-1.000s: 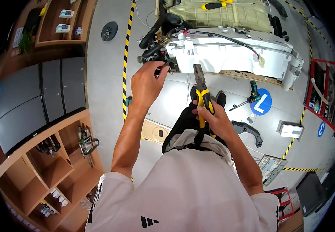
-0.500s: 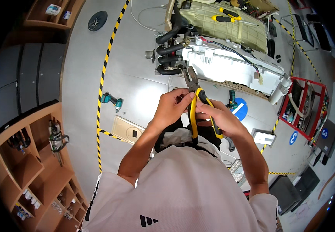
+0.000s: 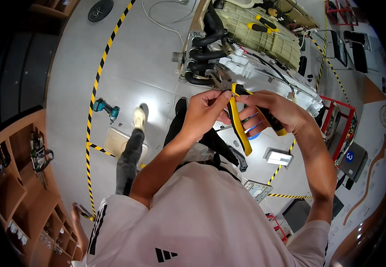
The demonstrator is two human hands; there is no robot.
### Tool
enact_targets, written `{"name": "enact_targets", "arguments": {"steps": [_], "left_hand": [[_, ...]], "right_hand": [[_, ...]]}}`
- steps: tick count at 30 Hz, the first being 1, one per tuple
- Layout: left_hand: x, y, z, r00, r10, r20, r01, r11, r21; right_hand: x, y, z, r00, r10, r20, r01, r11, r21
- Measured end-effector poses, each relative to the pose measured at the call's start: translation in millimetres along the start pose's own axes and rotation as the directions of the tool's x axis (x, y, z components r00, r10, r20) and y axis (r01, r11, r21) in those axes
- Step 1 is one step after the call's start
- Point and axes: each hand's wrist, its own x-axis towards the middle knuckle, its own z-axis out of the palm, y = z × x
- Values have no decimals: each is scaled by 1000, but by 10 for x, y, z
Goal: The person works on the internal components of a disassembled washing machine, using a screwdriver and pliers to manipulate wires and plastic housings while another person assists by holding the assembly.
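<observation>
Pliers with yellow-and-black handles are in my right hand, whose fingers reach between the spread handles. Their metal jaws stand apart and point toward the black hoses at the end of the white appliance housing. My left hand is closed in a pinch, thumb and forefinger close beside the pliers' pivot. Whatever lies between those fingertips is too small or hidden to make out. Just beyond the jaws, a bent black hose curves out from the unit.
Yellow-handled screwdrivers lie on the pale ribbed panel. A teal cordless drill rests on the floor to the left. Another person's leg stands at my left. A red-framed rack is on the right.
The pliers' handles and jaws have spread wider, and my right hand has shifted outward and up. Another person has stepped in on my left. My view has turned slightly.
</observation>
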Motion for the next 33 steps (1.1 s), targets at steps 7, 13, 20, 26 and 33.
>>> {"name": "enact_targets", "arguments": {"steps": [7, 13, 20, 26, 33], "left_hand": [[38, 65, 38, 995, -91, 47, 97, 981, -167], [40, 51, 25, 994, -110, 3, 109, 981, -163], [2, 32, -2, 998, -18, 65, 25, 993, -118], [-19, 94, -14, 999, -20, 51, 23, 998, -60], [25, 96, -109, 994, 4, 111, -11, 998, 56]], "right_hand": [[-35, -214, 84, 994, 59, -92, -62, 997, -33], [-32, -285, 102, 997, 50, -65, -55, 995, -78], [-49, -238, 185, 990, 141, 14, -140, 957, 253], [28, -162, 184, 973, 190, 131, -227, 895, 385], [38, -186, 184, 957, 290, 29, -284, 906, 315]]}}
